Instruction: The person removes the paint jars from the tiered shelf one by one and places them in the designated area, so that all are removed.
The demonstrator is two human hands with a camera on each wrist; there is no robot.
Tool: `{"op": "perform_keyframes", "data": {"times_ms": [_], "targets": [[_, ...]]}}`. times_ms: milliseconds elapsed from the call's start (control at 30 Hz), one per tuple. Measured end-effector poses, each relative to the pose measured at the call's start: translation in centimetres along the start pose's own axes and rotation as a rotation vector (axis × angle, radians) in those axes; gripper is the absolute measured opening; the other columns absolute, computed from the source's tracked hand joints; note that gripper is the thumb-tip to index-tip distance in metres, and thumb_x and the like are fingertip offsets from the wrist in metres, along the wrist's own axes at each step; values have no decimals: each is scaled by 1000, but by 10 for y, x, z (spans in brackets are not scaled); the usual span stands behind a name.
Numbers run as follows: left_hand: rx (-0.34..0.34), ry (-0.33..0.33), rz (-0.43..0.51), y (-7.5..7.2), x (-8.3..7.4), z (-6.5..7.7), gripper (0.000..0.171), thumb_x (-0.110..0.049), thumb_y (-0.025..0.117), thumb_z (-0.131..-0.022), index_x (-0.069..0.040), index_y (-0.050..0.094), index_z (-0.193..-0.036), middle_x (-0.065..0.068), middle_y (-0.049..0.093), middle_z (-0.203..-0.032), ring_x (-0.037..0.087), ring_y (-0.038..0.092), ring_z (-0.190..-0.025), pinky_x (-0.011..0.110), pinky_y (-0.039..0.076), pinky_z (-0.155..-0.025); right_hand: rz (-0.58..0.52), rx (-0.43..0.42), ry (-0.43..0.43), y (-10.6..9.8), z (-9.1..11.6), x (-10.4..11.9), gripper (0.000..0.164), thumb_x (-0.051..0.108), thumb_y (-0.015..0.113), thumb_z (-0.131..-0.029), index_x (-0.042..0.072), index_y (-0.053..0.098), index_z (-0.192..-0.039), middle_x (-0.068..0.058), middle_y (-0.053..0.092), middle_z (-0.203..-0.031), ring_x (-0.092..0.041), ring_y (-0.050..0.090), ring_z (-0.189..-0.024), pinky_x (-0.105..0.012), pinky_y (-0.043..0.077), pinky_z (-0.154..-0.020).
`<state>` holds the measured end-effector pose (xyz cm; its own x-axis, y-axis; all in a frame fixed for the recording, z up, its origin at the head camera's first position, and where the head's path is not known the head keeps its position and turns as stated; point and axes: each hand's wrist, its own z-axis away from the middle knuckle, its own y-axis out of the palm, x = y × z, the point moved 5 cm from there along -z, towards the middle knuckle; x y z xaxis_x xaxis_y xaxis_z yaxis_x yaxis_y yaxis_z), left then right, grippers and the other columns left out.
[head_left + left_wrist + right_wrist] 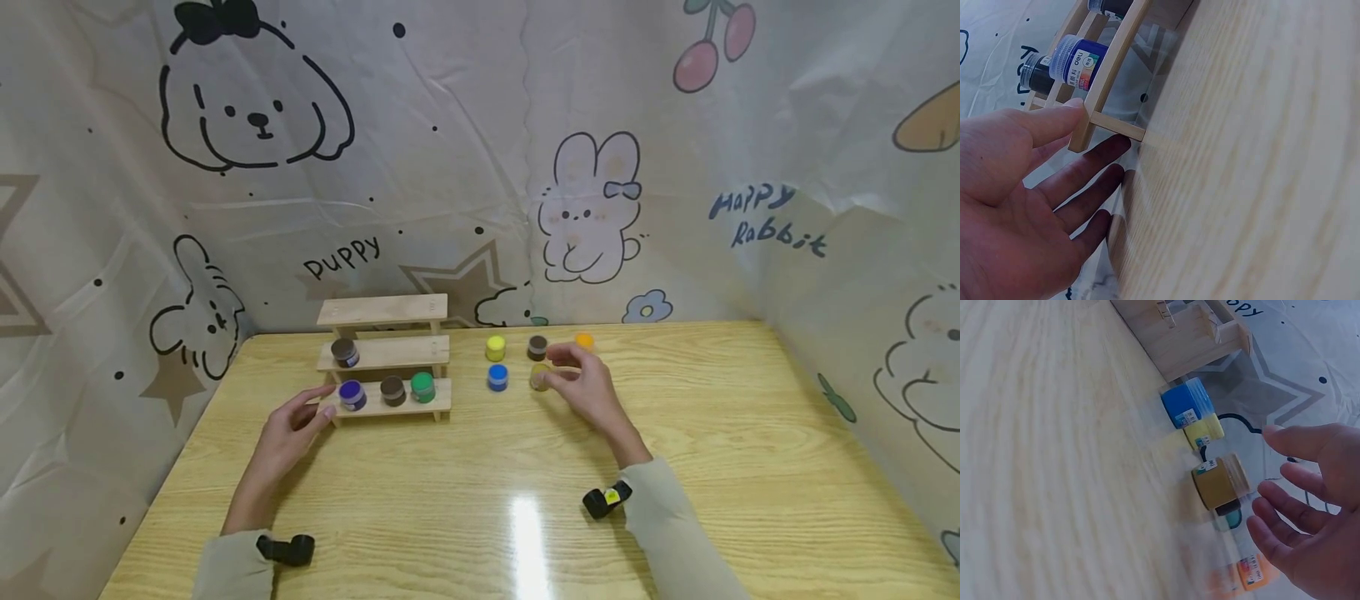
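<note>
My left hand [283, 435] is at the left end of a three-tier wooden rack [384, 310], its thumb and index finger pinching the lowest plank's end; the other fingers extend below it. On that tier stand a purple paint jar [352, 395], a dark brown jar [393, 391] and a green jar [423, 387]. Another dark jar [345, 352] sits on the middle tier. Over an ochre paint jar [1215, 485] my right hand [588, 390] reaches with thumb and fingers spread; in the right wrist view a gap shows between fingertips and jar.
Right of the rack stand a yellow jar [495, 347] and a blue jar [497, 377]. A dark jar [537, 347] is behind the ochre one, and an orange jar [584, 341] is partly hidden behind the right hand. A printed cloth [450, 167] hangs at the table's back edge.
</note>
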<state>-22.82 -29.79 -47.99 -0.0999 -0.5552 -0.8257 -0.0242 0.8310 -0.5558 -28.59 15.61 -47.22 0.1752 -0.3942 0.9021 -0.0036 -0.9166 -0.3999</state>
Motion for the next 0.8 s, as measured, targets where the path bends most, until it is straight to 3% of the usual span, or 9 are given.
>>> {"op": "perform_keyframes", "data": {"times_ms": [167, 433, 667, 800], "targets": [[-3, -3, -5, 0, 2, 0, 42, -21, 60, -106, -5, 57, -145, 25, 69, -124, 13, 66, -104, 18, 48, -81, 36, -36, -17, -1, 1, 12, 43, 15, 78, -93, -1, 63, -129, -14, 65, -128, -32, 59, -121, -50, 50, -100], [15, -8, -2, 3, 1, -2, 43, -23, 58, -107, -6, 55, -147, 25, 68, -126, 34, 64, -116, 16, 46, -86, -58, -2, -107, 7, 5, 40, 39, 12, 78, -93, -1, 64, -127, -22, 65, -125, -43, 59, -119, -54, 50, -98], [12, -1, 2, 1, 0, -1, 44, -24, 58, -107, -6, 55, -147, 25, 68, -126, 33, 64, -115, 16, 46, -85, -27, 19, -186, 29, 6, 58, 37, 12, 79, -92, 1, 66, -126, -14, 68, -122, -35, 63, -115, -54, 51, -96], [12, -1, -2, 1, 1, 1, 43, -23, 58, -107, -5, 55, -147, 25, 69, -124, 27, 65, -111, 17, 47, -84, -53, 54, -228, 50, 4, 70, 37, 12, 79, -92, 1, 66, -125, -17, 68, -123, -34, 63, -115, -53, 52, -95]]}}
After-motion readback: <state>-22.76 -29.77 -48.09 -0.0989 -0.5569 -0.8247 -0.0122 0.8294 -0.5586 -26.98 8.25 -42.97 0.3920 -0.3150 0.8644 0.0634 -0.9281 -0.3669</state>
